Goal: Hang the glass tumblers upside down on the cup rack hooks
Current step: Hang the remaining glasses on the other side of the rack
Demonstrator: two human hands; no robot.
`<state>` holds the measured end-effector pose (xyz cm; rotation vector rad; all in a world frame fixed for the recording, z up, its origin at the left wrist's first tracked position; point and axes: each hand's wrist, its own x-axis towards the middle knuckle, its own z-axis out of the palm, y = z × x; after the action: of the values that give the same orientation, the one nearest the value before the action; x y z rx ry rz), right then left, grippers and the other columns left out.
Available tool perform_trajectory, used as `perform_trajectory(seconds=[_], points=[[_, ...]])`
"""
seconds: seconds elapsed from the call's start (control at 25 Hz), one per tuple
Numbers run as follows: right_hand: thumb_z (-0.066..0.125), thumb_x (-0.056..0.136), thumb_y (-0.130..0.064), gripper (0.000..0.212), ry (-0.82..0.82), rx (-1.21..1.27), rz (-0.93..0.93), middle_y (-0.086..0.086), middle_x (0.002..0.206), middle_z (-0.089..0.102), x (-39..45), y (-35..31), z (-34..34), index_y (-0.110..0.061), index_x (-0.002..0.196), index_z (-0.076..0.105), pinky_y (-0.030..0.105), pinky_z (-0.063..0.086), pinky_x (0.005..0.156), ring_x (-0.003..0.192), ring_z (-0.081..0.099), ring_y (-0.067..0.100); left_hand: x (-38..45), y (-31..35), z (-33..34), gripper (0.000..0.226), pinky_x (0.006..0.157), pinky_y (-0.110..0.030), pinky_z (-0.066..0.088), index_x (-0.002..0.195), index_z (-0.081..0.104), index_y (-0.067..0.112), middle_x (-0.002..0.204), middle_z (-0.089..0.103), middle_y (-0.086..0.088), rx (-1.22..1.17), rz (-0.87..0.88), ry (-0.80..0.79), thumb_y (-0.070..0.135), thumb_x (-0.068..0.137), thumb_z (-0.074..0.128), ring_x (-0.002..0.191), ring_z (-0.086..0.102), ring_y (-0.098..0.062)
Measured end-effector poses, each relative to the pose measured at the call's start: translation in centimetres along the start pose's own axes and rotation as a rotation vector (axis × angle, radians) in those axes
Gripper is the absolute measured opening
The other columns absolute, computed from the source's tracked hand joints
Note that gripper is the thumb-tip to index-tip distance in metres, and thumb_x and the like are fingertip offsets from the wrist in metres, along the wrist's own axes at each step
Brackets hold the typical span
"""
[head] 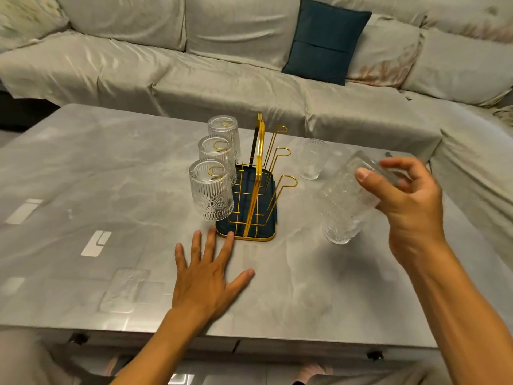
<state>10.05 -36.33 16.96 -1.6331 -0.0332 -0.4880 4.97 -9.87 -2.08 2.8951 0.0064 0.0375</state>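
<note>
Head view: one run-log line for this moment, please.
rack: left hooks hold three tumblers, right hooks bare | right hand: tilted tumbler | left hand: flat on table

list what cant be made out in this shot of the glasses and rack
Head view, the only one:
- Held glass: motion-blurred; the right hand covers its base, so the grip is unclear.
- Glass beneath it: partly overlapped, its rim hard to trace.
- Far glass: small and faint, pattern unreadable.
- Rack: the left hooks are seen only through the three hung glasses.
- Left hand: palm hidden; table contact unclear.
</note>
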Motion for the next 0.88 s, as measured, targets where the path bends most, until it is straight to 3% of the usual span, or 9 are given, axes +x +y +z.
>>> perform_trajectory(seconds=[0.08,0.36,0.48,0.68,0.88], points=[[0.088,0.058,-0.044,0.047,-0.068,-0.092,-0.101,0.002,0.095,0.072,0.8,-0.6,1.4,-0.031,0.097,0.065,0.022,0.051,0.061,0.082,0.07,0.017,0.1,0.0,0.0,0.087,0.113,-0.061,-0.019,0.144,-0.026,0.046,0.158,-0.027,-0.002,0.001,-0.015,-0.008,0.09,0.073,-0.003,0.142,-0.031,-0.029],[0.083,0.069,-0.043,0.047,-0.139,-0.29,-0.285,-0.004,0.105,0.069,0.8,1.3,5.9,-0.026,0.109,0.065,0.023,0.057,0.069,0.094,0.065,0.01,0.2,0.0,0.3,0.087,0.112,-0.063,-0.017,0.143,-0.025,0.048,0.16,-0.024,-0.003,0.005,-0.029,0.003,0.091,0.072,-0.001,0.142,-0.031,-0.029],[0.082,0.07,-0.041,0.045,-0.152,-0.331,-0.275,-0.007,0.104,0.068,0.5,2.8,6.7,-0.028,0.109,0.065,0.025,0.058,0.07,0.094,0.064,0.009,0.3,-0.1,0.4,0.088,0.112,-0.063,-0.018,0.144,-0.023,0.047,0.16,-0.023,-0.003,0.003,-0.031,0.005,0.091,0.072,-0.001,0.142,-0.03,-0.029],[0.082,0.069,-0.04,0.044,-0.188,-0.348,-0.214,-0.019,0.101,0.063,-0.2,5.7,7.5,-0.033,0.108,0.062,0.014,0.053,0.063,0.093,0.06,-0.003,0.2,0.0,0.4,0.088,0.112,-0.063,-0.018,0.145,-0.022,0.047,0.16,-0.023,-0.003,0.006,-0.034,-0.002,0.091,0.071,-0.002,0.143,-0.03,-0.029],[0.079,0.07,-0.044,0.047,-0.217,-0.358,-0.168,-0.02,0.106,0.061,-0.8,7.8,7.6,-0.036,0.111,0.06,0.017,0.055,0.067,0.097,0.059,-0.002,0.2,0.0,0.2,0.087,0.112,-0.062,-0.018,0.145,-0.021,0.047,0.16,-0.022,-0.003,0.002,-0.032,-0.003,0.091,0.073,0.0,0.143,-0.029,-0.029]])
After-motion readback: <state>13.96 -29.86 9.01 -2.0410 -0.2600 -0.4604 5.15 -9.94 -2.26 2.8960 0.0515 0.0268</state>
